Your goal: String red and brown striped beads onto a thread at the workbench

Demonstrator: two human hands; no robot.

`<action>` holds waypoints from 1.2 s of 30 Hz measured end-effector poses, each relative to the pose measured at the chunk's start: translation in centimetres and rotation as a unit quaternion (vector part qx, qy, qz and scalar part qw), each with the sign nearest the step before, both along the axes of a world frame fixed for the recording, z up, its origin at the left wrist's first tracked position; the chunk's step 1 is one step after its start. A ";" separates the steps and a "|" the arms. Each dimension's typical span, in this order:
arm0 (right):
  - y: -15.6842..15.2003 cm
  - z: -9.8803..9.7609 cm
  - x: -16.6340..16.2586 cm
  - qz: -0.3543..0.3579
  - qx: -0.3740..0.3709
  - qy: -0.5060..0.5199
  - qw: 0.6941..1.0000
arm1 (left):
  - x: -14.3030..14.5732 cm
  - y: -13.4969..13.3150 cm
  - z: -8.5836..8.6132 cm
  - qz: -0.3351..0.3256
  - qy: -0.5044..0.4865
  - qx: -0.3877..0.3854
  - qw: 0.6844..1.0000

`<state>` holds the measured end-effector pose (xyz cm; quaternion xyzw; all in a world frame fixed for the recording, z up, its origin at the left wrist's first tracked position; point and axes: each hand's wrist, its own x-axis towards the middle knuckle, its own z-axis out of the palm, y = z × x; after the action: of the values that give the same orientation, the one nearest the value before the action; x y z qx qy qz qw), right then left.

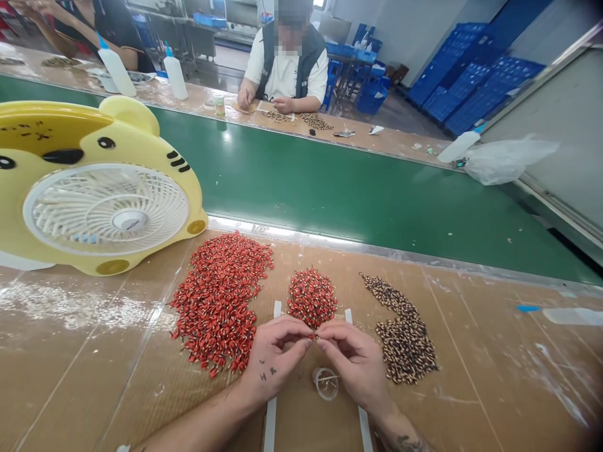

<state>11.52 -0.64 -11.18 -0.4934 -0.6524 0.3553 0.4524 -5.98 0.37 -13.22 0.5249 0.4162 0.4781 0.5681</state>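
My left hand pinches a tiny red piece between thumb and forefinger. Close against it, my right hand is also closed in a pinch; the small bit at its fingertips is too tiny to name. Just beyond my fingers lies a small heap of red pieces with pale and dark tips. A larger heap of red pieces spreads to the left. On the right is a heap of small dark-and-tan pieces. Below my fingers stands a small clear cup with a thin stick across it.
A yellow animal-shaped fan stands at left. Behind the cardboard-covered table runs a green conveyor belt. A glue bottle lies at right. Across the belt a person works among small heaps, with upright white bottles nearby.
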 end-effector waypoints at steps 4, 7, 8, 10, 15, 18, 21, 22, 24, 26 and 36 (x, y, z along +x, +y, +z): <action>0.0 -0.1 -0.1 -0.006 -0.007 -0.004 1.000 | 0.0 0.1 -0.1 -0.002 0.001 0.009 1.000; 0.0 -0.2 -0.1 -0.003 -0.009 0.005 1.000 | 0.1 0.3 -0.2 0.000 0.003 0.019 1.000; 0.0 -0.3 -0.1 -0.006 -0.006 0.012 1.000 | 0.1 0.3 -0.2 -0.001 0.005 0.022 1.000; 0.0 -0.5 0.0 -0.010 0.000 0.024 1.000 | 0.1 0.3 -0.3 -0.005 0.008 0.028 1.000; -0.1 -0.8 0.2 0.003 -0.003 0.023 1.000 | 0.2 0.1 -0.3 -0.004 0.019 0.041 0.999; 0.0 -0.6 0.1 0.009 -0.010 0.023 1.000 | 0.3 0.0 -0.4 -0.001 0.025 0.048 0.999; 0.1 -0.5 0.1 0.011 -0.014 0.015 1.000 | 0.3 0.1 -0.4 -0.001 0.030 0.052 0.998; 0.2 -0.4 0.1 0.013 -0.015 0.012 1.000 | 0.3 0.1 -0.4 -0.002 0.030 0.053 0.998; 0.2 -0.4 0.2 0.017 -0.018 0.009 1.000 | 0.2 0.1 -0.4 -0.003 0.029 0.050 0.998; 0.2 -0.3 0.4 0.024 -0.022 0.008 0.999 | 0.2 0.1 -0.4 -0.002 0.027 0.042 0.999; 0.4 -0.5 1.4 0.045 -0.088 0.036 0.994 | 0.0 0.2 -0.6 -0.018 0.023 0.029 0.999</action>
<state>12.90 -0.23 -11.72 -0.4882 -0.6238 0.4487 0.4138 -5.97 0.54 -13.81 0.5597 0.4055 0.4673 0.5513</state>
